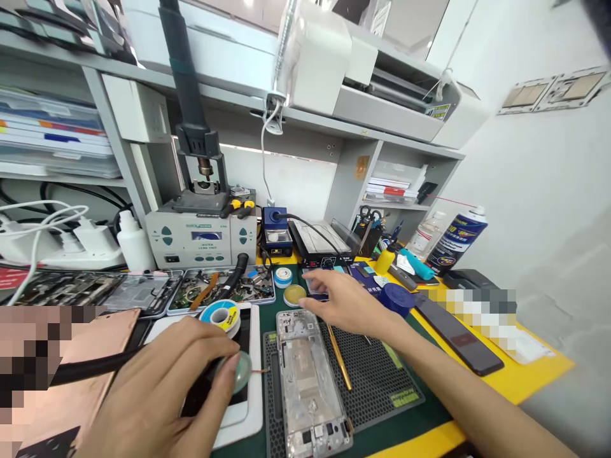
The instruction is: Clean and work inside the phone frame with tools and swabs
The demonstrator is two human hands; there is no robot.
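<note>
My left hand is near the front left, its fingers pinched on a small round green spool with a thin copper strand trailing right. It rests over a white phone. My right hand reaches forward over the mat, fingers spread and holding nothing, close to a round yellow tin. An opened phone frame lies on the black ribbed mat between my hands. A solder reel sits just beyond my left hand.
A rework station stands at the back with parts trays before it. A blue soldering stand, a hot plate, a spray can, a dark phone, a copper sheet and tweezers surround the mat.
</note>
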